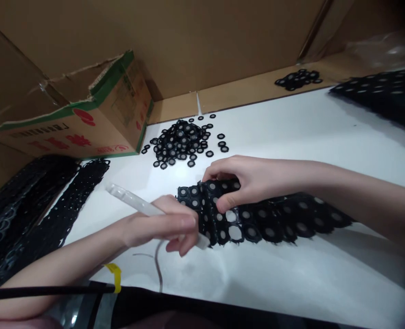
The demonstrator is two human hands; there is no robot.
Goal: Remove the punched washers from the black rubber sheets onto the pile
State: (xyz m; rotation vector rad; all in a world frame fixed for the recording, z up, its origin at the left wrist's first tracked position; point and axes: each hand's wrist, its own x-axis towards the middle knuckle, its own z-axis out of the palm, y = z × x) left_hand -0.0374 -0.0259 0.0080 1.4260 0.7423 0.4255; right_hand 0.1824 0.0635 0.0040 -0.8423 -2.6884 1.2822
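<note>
My left hand (pixel 164 226) is closed round a white pen-like tool (pixel 134 202), whose tip touches the near edge of a black rubber sheet (pixel 274 219) full of round ring cells. My right hand (pixel 246 180) pinches the folded left end of that sheet, thumb below and fingers on top. Some cells near the tool tip show as open holes. The sheet lies on the white table (pixel 291 132). A pile of loose black rings (pixel 181 141) sits just beyond my hands.
A cardboard box with green trim (pixel 96 114) stands at the left. Emptied black sheet strips (pixel 34 210) lie heaped at the left edge. More ring sheets (pixel 387 91) lie far right; a small ring pile (pixel 298 78) sits beside a cardboard wall at the back.
</note>
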